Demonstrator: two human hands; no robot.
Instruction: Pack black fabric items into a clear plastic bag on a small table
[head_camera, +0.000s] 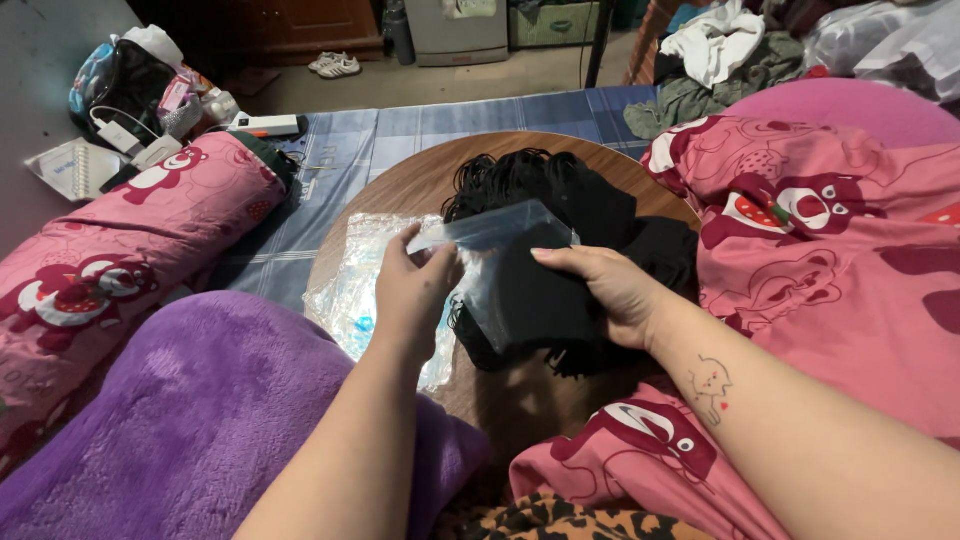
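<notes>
A clear bag (497, 232) is gripped open by the left hand (412, 290); black cloth (540, 300), gripped by the right hand (610, 290), is being bagged at the table's (400, 185) 12 o'clock; pushing deeper seems needed.

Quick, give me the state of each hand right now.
Left hand: closed, pinching the edge of a clear plastic bag.
Right hand: holding the same clear plastic bag together with black items.

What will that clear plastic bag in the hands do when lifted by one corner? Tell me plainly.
The clear plastic bag is thin and creased, so it will likely flop and sag. The black masks going into it look light, so little weight. Its glossy film may slip between the left hand and right hand; the bags stacked on the round table probably slide too.
</notes>
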